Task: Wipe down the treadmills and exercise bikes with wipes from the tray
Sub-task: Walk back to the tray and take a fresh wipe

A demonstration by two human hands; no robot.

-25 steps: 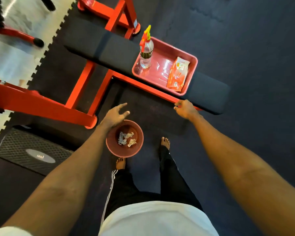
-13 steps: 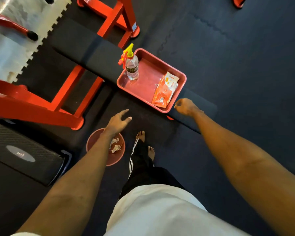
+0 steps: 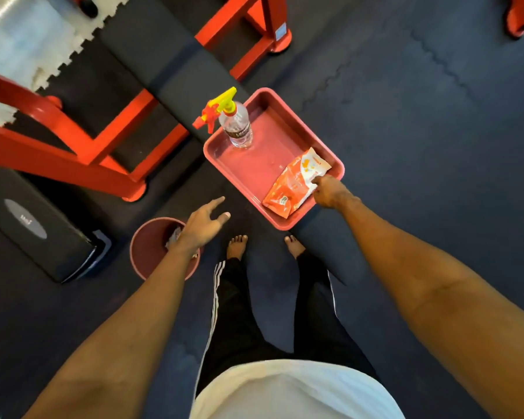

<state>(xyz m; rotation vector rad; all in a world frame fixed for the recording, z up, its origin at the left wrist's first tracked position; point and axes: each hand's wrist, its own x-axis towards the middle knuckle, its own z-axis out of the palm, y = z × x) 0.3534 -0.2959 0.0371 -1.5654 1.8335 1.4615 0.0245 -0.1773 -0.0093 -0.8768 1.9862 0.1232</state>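
Head cam | wipes pack (image 3: 294,182) in tray (image 3: 254,167) being reached for a wipe by right hand (image 3: 328,192), grip can't be told | left hand (image 3: 203,225) being held spread, empty, beside tray

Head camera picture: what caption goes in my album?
A person's right hand touches the orange wipes pack in the red tray.

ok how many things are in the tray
2: a spray bottle standing at the tray's far left corner, and an orange wipes pack lying near the right edge, where the right hand touches it.
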